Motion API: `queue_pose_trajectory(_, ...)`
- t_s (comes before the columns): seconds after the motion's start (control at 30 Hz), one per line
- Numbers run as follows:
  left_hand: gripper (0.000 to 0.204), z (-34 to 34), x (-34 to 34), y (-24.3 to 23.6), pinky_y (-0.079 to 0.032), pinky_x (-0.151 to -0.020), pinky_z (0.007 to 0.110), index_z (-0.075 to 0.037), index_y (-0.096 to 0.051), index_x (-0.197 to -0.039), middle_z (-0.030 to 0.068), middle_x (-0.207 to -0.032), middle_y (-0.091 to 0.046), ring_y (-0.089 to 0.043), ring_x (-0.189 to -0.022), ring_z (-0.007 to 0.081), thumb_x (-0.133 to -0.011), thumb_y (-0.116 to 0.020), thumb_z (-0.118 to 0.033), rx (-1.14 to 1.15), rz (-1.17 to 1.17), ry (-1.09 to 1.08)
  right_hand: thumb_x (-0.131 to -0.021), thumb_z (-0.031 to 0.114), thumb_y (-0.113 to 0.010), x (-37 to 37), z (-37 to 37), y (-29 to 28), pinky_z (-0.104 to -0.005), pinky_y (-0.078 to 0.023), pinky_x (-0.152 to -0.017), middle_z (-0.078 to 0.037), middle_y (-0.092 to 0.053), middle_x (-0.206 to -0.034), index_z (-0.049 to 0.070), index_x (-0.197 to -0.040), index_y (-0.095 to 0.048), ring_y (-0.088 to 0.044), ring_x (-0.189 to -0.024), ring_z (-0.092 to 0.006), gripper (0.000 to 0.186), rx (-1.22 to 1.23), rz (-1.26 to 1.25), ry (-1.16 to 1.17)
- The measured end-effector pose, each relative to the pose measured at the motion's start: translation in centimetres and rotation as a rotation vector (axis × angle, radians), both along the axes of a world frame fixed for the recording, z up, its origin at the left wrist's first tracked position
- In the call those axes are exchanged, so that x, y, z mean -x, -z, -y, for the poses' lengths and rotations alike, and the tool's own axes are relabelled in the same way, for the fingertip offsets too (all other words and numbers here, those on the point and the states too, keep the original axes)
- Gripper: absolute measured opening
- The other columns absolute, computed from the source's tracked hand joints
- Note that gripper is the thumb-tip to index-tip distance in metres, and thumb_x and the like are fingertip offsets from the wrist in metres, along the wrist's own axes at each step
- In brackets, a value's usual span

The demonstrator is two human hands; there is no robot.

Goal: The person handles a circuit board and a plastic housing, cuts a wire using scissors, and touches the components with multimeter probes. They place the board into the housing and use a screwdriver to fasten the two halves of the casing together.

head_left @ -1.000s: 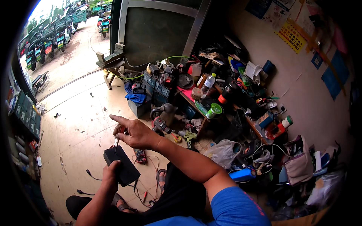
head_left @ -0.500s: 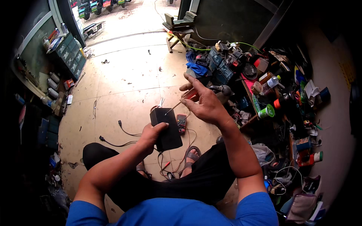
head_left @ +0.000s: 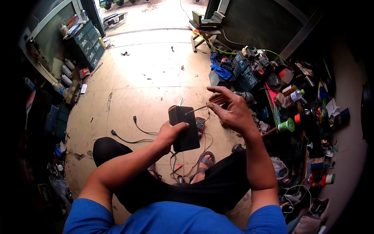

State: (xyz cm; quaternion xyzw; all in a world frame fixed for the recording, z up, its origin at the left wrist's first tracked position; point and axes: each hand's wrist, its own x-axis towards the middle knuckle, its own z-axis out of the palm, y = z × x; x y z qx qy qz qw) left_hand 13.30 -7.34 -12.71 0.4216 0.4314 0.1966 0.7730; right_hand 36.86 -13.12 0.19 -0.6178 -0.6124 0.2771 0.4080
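Note:
A flat black rectangular box (head_left: 187, 139) is held over the floor between my knees. My left hand (head_left: 170, 134) grips its left side, thumb lying across the top face. In my right hand (head_left: 236, 113) is a screwdriver (head_left: 198, 109), pinched between thumb and fingers; its thin shaft slants down left, and the tip meets the box's upper part. The reddish handle is mostly covered by my fingers. Just past the box, on the floor, lies a red and dark multimeter (head_left: 200, 123), partly hidden. A pliers-like tool (head_left: 180, 101) shows behind the box's far edge.
Black cables with plugs (head_left: 135, 119) lie left of the box, and a red probe (head_left: 178, 168) rests near my sandalled foot (head_left: 204, 163). Piled tools and bottles crowd a low bench (head_left: 271, 132) at right. A drawer cabinet (head_left: 89, 43) stands far left, a small wooden chair (head_left: 206, 24) by the doorway.
The whole view has shifted, so the scene sits farther right. My right fingers have curled somewhat around the screwdriver handle; its tip stays on the box, which my left hand still holds.

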Motion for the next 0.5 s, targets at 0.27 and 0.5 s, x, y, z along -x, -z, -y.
queue_pose_trajectory(0.27,0.047,-1.7,-0.1,0.4,-0.063,-0.091,0.040,-0.001,-0.066,-0.133,0.0131,-0.117,-0.077,-0.077,-0.103,0.0242,-0.094,-0.080,-0.025,0.002,0.063,-0.107,-0.093,-0.003,-0.079,1.6,1.4,0.0,-0.0366,-0.060,-0.077,-0.013,-0.074,-0.099,0.004,-0.110,-0.077,-0.077,-0.090,-0.0293,0.019,-0.325,0.261,-0.173)
queue_pose_trajectory(0.5,0.049,-1.7,-0.5,0.4,-0.062,-0.091,0.036,-0.002,-0.069,-0.128,0.0100,-0.114,-0.077,-0.075,-0.101,0.0201,-0.091,-0.088,-0.029,-0.081,0.087,-0.142,-0.092,0.010,-0.085,2.0,1.7,-0.1,-0.0411,-0.056,-0.066,-0.012,-0.074,-0.092,0.007,-0.109,-0.076,-0.073,-0.078,-0.0322,0.020,-0.411,0.443,-0.043)
